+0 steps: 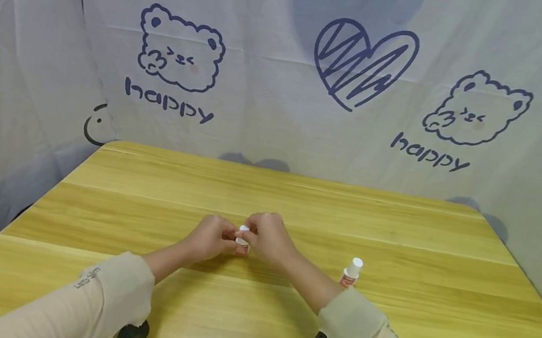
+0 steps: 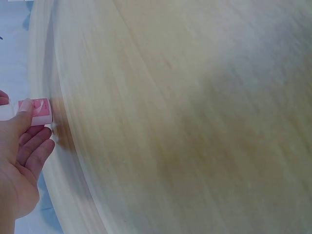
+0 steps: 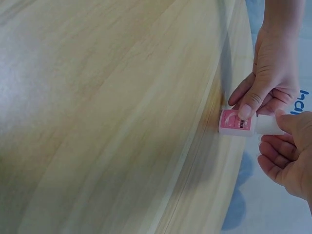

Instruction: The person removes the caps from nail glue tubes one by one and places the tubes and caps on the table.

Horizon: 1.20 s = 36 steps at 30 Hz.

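Centrally in the head view, a small pink-labelled white bottle (image 3: 228,122) is held upright: its lower part is pinched by the left hand (image 1: 208,238), and its white cap (image 3: 267,125) is gripped by the right hand (image 1: 268,239). Right of the frame's centre, a second white-capped bottle (image 1: 351,272) is seen on the wood-grain worktop (image 1: 238,319), its base hidden by the right forearm (image 1: 310,285). Across the upper frame, a pale printed cloth (image 1: 261,91) is hung.

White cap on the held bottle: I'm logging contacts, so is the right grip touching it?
Touching. The right wrist view shows it: the right grip has its thumb over the far end of the white cap, with no gap visible.
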Available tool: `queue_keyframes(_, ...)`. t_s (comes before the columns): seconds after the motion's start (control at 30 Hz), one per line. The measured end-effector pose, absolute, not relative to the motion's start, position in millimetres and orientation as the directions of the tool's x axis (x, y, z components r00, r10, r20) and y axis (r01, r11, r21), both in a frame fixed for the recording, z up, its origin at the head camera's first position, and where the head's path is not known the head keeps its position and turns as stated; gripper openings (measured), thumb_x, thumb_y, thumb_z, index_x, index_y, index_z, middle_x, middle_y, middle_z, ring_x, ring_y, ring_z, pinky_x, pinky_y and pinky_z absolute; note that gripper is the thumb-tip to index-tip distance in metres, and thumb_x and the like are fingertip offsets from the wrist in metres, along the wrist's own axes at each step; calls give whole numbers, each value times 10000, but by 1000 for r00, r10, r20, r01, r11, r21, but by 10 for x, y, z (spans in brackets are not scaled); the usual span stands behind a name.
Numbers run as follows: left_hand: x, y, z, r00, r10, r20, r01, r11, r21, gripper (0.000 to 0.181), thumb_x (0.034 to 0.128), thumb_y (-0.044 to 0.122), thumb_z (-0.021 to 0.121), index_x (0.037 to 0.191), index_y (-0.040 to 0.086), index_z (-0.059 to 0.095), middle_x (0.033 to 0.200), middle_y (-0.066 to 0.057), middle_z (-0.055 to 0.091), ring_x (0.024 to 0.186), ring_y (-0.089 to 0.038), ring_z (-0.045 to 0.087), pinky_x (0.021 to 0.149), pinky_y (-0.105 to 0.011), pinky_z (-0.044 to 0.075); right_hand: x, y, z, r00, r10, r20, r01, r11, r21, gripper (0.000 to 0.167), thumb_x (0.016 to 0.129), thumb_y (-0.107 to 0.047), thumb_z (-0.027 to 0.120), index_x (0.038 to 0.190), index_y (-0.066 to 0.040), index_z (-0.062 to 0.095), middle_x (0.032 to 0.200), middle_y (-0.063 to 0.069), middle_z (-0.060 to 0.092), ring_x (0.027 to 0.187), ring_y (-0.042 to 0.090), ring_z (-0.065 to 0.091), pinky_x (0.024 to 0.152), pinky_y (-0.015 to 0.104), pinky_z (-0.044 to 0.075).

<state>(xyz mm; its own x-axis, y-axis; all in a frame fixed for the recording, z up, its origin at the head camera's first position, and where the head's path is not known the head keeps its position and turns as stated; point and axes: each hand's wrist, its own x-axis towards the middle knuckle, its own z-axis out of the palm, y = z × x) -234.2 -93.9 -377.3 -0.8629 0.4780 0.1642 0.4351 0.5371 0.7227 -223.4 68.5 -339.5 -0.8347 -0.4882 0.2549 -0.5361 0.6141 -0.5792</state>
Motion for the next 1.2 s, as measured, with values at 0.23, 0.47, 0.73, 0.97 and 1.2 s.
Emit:
queue_keyframes(0.23,-2344,-929,-3771,-869,467,161,428,549,718,79,823,-1,657,780,-10,723,776,-130,723,492,-36,368,467,-148,297,-2253,702,-3393,-829,-511,226,-535,607,-587,121,865,-63,635,805,23,697,712,118,678,502,65,419,487,141,369)
queue_keyframes(0.47,-2343,-924,-3777,-866,470,171,441,559,702,80,809,59,691,765,1,723,764,-118,724,499,-33,379,477,-147,314,-2275,728,-3397,-804,-552,222,-567,598,-567,94,860,-58,637,844,11,699,786,110,693,614,92,528,569,148,430)
queue_keyframes(0.73,-2336,-925,-3769,-857,482,182,459,556,692,68,814,22,676,770,-13,715,772,-127,723,582,-62,556,529,-146,413,-2282,741,-3415,-808,-551,208,-556,596,-579,99,870,-71,634,903,6,687,906,115,694,842,207,627,738,279,516)
queue_keyframes(0.97,-2338,-929,-3781,-864,473,172,456,590,667,59,816,14,672,829,-7,726,797,-117,725,702,-117,646,598,-176,491,-2285,780,-3490,-850,-446,280,-516,602,-610,149,785,-144,740,835,-14,687,764,73,659,708,128,540,658,199,455)
queue_keyframes(1.2,-2352,-932,-3794,-859,477,187,470,588,658,56,804,33,690,831,0,728,786,-107,725,633,-46,565,562,-158,451,-2296,786,-3483,-837,-460,296,-532,563,-633,118,788,-125,732,794,-12,696,749,79,691,673,114,603,626,153,477)
